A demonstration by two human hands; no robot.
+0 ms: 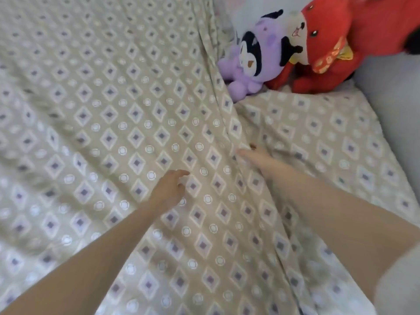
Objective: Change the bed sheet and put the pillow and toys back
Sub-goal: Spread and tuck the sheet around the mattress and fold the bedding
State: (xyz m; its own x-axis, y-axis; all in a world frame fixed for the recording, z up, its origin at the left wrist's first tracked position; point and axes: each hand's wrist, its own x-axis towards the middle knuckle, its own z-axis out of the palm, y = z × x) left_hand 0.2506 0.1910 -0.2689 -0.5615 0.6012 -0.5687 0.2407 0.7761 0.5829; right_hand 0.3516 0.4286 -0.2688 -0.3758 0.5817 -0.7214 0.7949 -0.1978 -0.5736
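Bed sheet (pixel 109 114), broad; left hand (pixel 169 189) slack, right hand (pixel 255 156) flat at its fold (pixel 223 103).

No text, brand, number or sign can be read anywhere in view. The red bow (pixel 329 58) on the red plush toy (pixel 327 26) carries gold marks that may be characters, but they are too blurred to make out. The bed sheet (pixel 113 114) shows only a printed pattern of diamonds and circles, and the purple plush toy (pixel 261 42) bears no lettering that can be told.
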